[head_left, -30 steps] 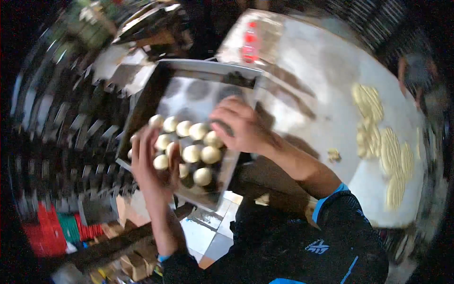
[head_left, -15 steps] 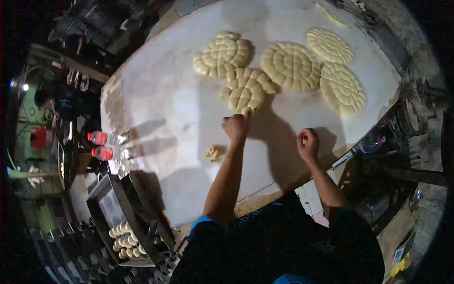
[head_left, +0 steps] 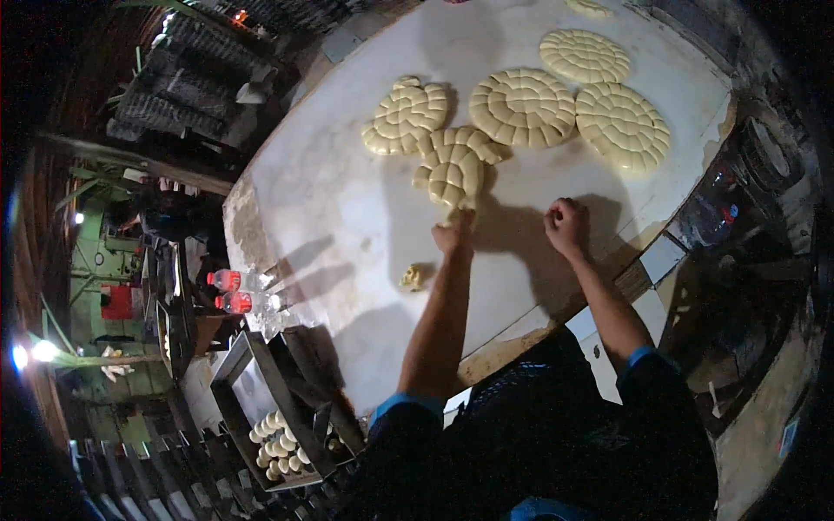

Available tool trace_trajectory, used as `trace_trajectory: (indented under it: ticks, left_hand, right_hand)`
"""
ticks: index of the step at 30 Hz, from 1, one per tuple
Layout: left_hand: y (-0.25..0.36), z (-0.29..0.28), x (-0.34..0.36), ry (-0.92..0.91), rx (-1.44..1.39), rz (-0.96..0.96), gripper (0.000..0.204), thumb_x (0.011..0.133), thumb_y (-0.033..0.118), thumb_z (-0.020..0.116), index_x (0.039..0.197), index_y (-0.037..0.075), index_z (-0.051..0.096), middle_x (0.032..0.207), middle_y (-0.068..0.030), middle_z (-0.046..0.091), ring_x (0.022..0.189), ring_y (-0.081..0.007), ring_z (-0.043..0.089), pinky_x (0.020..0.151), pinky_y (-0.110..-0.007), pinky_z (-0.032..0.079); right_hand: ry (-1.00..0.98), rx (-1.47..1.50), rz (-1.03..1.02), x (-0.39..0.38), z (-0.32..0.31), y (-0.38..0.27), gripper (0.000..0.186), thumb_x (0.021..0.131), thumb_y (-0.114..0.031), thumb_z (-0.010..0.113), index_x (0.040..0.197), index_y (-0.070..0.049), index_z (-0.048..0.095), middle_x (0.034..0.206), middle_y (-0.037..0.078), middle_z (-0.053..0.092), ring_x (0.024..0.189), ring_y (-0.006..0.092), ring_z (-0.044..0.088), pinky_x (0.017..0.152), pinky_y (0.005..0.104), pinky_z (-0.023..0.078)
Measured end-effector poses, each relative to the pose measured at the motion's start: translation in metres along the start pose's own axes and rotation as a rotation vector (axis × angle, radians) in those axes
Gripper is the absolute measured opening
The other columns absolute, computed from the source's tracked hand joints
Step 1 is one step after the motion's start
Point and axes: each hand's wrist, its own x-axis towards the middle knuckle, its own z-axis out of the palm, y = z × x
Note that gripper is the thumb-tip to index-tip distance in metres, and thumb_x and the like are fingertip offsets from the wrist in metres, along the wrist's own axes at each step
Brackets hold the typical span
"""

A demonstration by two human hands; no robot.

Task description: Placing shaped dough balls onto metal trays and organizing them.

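A pale cut dough coil (head_left: 455,167), scored into segments, lies on the worktable. At its near end a small piece of dough (head_left: 462,214) shows against my left hand (head_left: 453,235), whose fingers are closed on it. To the right, my right hand (head_left: 566,227) is held above the table with its fingers curled; no thing shows in it. A second cut dough coil (head_left: 406,117) touches the far left of the first. Three larger, rounder cut coils lie beyond to the right, among them the wide dough coil (head_left: 523,108). A little heap of dough scraps (head_left: 412,277) sits left of my left forearm.
The pale worktable (head_left: 347,200) has a chipped left edge. Two clear bottles with red labels (head_left: 228,291) stand there. A tray rack (head_left: 234,408) holding several round dough balls (head_left: 280,445) is at the lower left. Another person (head_left: 178,213) is in the dim background.
The whole view has shifted and turned slightly. My left hand has drawn a little toward me from the coil's near end, with dough between them. My right hand stays curled.
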Motion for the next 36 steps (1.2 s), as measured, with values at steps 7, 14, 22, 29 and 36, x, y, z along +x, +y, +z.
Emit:
trace_trajectory:
  ticks: [7, 14, 22, 29, 36]
  left_hand:
    - [0.013, -0.103, -0.151, -0.49, -0.341, -0.007, 0.035, 0.084, 0.011, 0.07, 0.11, 0.007, 0.047, 0.098, -0.0081, 0.057, 0.081, -0.0139, 0.058, 0.071, -0.03, 0.051]
    - [0.045, -0.22, -0.166, -0.434, 0.131, 0.419, 0.02, 0.091, 0.013, 0.063, 0.104, -0.002, 0.058, 0.1, -0.0076, 0.063, 0.086, -0.0133, 0.059, 0.074, -0.028, 0.05]
    - [0.022, -0.303, -0.174, -0.226, 0.823, 0.798, 0.027, 0.092, 0.02, 0.056, 0.11, 0.0, 0.056, 0.113, -0.0163, 0.058, 0.104, -0.0291, 0.054, 0.094, -0.044, 0.043]
    - [0.092, -0.254, -0.157, -0.103, 1.647, 0.982, 0.036, 0.083, 0.027, 0.066, 0.107, 0.002, 0.054, 0.108, -0.02, 0.055, 0.106, -0.0375, 0.051, 0.095, -0.052, 0.04]
    - [-0.004, -0.209, -0.099, 0.199, 1.06, 0.909, 0.036, 0.081, 0.023, 0.068, 0.105, -0.001, 0.058, 0.107, -0.0205, 0.056, 0.105, -0.0408, 0.049, 0.098, -0.047, 0.038]
  right_hand:
    - [-0.648, 0.518, 0.237, -0.081, 0.024, -0.027, 0.029, 0.094, -0.032, 0.055, 0.09, -0.003, 0.058, 0.088, 0.005, 0.063, 0.081, 0.014, 0.058, 0.079, 0.0292, 0.044]
    - [-0.351, 0.492, 0.261, -0.194, 0.071, -0.17, 0.039, 0.083, -0.016, 0.071, 0.103, -0.007, 0.04, 0.099, 0.005, 0.041, 0.086, 0.0126, 0.045, 0.076, 0.029, 0.043]
    - [-0.086, 0.343, 0.261, -0.105, 0.016, -0.105, 0.02, 0.089, -0.025, 0.061, 0.089, -0.007, 0.052, 0.083, 0.003, 0.052, 0.083, 0.0155, 0.049, 0.075, 0.0317, 0.042]
    - [-0.517, -0.312, -0.573, -0.022, -0.024, -0.051, 0.018, 0.075, -0.015, 0.059, 0.074, -0.004, 0.045, 0.084, 0.015, 0.045, 0.082, 0.0364, 0.041, 0.075, 0.0474, 0.033]
    - [-0.883, -0.129, -0.65, -0.015, 0.028, -0.159, 0.013, 0.071, -0.016, 0.062, 0.072, -0.005, 0.054, 0.076, 0.012, 0.056, 0.069, 0.0334, 0.056, 0.062, 0.0417, 0.049]
